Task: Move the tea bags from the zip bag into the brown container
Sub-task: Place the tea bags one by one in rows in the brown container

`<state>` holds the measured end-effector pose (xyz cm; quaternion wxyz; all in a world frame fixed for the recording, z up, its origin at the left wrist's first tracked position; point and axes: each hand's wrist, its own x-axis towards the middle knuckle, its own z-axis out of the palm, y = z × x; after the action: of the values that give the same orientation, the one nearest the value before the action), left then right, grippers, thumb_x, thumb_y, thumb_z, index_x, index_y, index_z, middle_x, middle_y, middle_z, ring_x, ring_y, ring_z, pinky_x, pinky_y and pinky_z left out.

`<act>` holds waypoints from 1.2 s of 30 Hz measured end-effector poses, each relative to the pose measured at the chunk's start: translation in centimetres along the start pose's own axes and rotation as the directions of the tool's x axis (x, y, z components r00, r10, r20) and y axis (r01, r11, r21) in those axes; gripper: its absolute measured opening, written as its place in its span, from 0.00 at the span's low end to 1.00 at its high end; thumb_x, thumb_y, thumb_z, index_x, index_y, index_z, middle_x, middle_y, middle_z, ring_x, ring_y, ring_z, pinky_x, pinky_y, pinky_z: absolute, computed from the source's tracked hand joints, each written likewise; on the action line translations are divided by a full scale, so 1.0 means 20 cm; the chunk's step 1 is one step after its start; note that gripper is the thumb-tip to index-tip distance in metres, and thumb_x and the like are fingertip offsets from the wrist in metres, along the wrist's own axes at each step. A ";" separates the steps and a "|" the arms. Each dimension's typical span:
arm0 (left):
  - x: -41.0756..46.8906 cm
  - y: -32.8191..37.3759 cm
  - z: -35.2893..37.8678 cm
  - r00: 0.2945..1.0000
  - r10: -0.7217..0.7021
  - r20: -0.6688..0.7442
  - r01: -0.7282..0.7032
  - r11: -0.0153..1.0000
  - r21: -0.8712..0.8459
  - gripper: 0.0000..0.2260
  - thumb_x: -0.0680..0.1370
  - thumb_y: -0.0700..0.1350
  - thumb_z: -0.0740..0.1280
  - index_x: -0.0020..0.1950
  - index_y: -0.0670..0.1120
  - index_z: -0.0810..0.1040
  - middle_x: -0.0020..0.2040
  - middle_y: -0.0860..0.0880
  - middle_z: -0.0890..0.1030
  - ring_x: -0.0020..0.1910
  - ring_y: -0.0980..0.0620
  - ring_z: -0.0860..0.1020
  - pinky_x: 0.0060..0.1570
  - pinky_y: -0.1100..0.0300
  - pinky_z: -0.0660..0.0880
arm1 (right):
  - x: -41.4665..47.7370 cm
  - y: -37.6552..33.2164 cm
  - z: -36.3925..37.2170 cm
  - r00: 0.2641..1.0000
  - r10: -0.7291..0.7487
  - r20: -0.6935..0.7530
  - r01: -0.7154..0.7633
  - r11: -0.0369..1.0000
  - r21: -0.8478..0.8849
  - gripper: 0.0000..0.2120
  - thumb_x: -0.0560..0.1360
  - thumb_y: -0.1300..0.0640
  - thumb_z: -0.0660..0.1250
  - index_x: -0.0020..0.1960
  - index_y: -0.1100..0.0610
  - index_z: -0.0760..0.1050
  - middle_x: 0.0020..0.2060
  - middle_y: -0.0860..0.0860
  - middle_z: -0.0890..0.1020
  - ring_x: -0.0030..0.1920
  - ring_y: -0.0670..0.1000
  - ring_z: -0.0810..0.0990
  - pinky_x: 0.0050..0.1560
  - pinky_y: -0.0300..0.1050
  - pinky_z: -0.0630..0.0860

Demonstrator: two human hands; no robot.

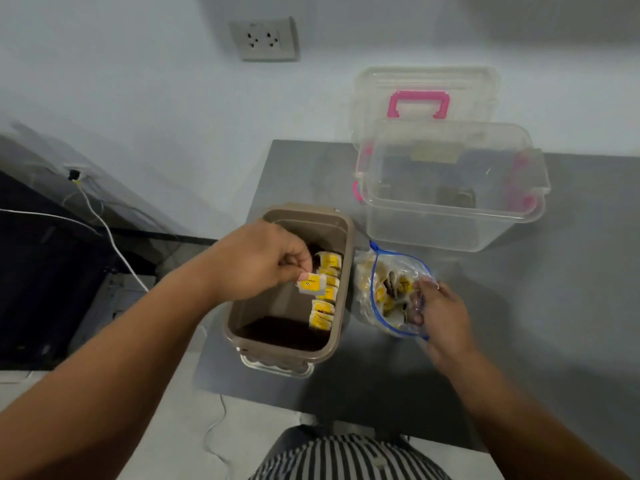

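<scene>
Item 1, tea bag (311,284): white and yellow sachet, pinched at its upper left corner between the thumb and curled fingers of the left hand (256,261). It hangs just below and to the right of the knuckles, over the open brown container (277,306), beside the row already inside.

Item 2, row of tea bags (325,292): same yellow and white sachets, standing on edge in a line along the container's right wall, from its far part down to near its front. The rest of the container floor is bare and dark.

Item 3, zip bag (367,289): clear plastic with a blue zip edge, mouth open, lying on the grey table top (519,341) just right of the brown container. More tea bags (398,289) lie loose within.

Item 4, right hand (440,313): at the near right side of the bag's mouth, fingers reaching inside and seen through the plastic. The hand is blurred, so whether the fingers pinch a sachet or the bag's edge cannot be told.

Item 5, clear lid (277,367): shows under the container's near end.

Item 6, clear storage box (453,188): pink latches, open, behind the zip bag.

Item 7, box lid (419,102): pink handle, propped against the wall behind the box.

Item 8, wall socket (265,39): grey, above the table.

Item 9, white cable (107,230): at the left.
</scene>
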<state>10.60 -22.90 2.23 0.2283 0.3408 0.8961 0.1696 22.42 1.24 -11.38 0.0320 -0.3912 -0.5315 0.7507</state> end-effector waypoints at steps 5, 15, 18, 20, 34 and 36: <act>0.01 -0.07 0.17 0.983 -0.062 0.175 0.037 0.989 0.141 0.03 0.76 0.49 0.72 0.48 0.57 0.83 0.41 0.62 0.82 0.42 0.65 0.79 0.50 0.62 0.77 | 0.02 0.02 0.00 0.999 0.032 -0.022 -0.032 0.999 0.016 0.10 0.83 0.57 0.62 0.45 0.55 0.76 0.26 0.47 0.77 0.22 0.43 0.73 0.23 0.38 0.73; 0.11 -0.12 0.40 0.941 -0.061 0.332 0.014 0.990 0.141 0.05 0.76 0.45 0.70 0.48 0.53 0.85 0.45 0.58 0.84 0.45 0.60 0.80 0.55 0.55 0.78 | 0.04 0.08 -0.01 0.997 0.052 -0.056 -0.050 0.998 0.031 0.12 0.82 0.55 0.64 0.40 0.53 0.77 0.29 0.51 0.72 0.26 0.49 0.65 0.37 0.46 0.67; 0.13 -0.13 0.42 0.945 -0.088 0.316 0.050 0.991 0.125 0.05 0.76 0.46 0.71 0.49 0.53 0.85 0.45 0.59 0.84 0.45 0.60 0.79 0.55 0.55 0.78 | 0.04 0.09 -0.01 0.998 0.041 -0.046 -0.040 0.999 0.031 0.12 0.83 0.55 0.63 0.41 0.54 0.77 0.29 0.52 0.71 0.26 0.49 0.64 0.37 0.45 0.65; 0.14 -0.14 0.43 0.953 -0.102 0.284 0.072 0.991 0.114 0.04 0.76 0.46 0.71 0.47 0.54 0.85 0.44 0.59 0.84 0.45 0.60 0.80 0.54 0.54 0.78 | 0.04 0.09 -0.02 0.999 0.027 -0.038 -0.027 0.999 0.018 0.12 0.83 0.56 0.62 0.42 0.56 0.76 0.29 0.52 0.71 0.27 0.50 0.64 0.34 0.44 0.64; 0.13 -0.15 0.48 0.950 -0.170 0.260 0.172 0.985 0.015 0.02 0.74 0.47 0.74 0.46 0.53 0.84 0.42 0.59 0.83 0.43 0.62 0.79 0.54 0.60 0.77 | 0.01 0.08 -0.02 0.998 0.046 -0.047 -0.047 0.999 -0.007 0.13 0.84 0.55 0.61 0.42 0.57 0.76 0.29 0.52 0.71 0.28 0.49 0.64 0.34 0.46 0.64; 0.12 -0.15 0.47 0.949 -0.177 0.263 0.180 0.984 0.011 0.03 0.74 0.46 0.74 0.45 0.53 0.84 0.41 0.59 0.83 0.43 0.62 0.80 0.54 0.60 0.77 | 0.00 0.08 -0.02 0.998 0.039 -0.043 -0.040 0.999 -0.015 0.12 0.84 0.55 0.61 0.43 0.57 0.76 0.29 0.52 0.71 0.27 0.49 0.64 0.34 0.45 0.64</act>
<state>12.30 -21.94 -7.86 0.3616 0.2764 0.8840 0.1073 23.32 0.83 -12.77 0.0254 -0.4177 -0.5286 0.7386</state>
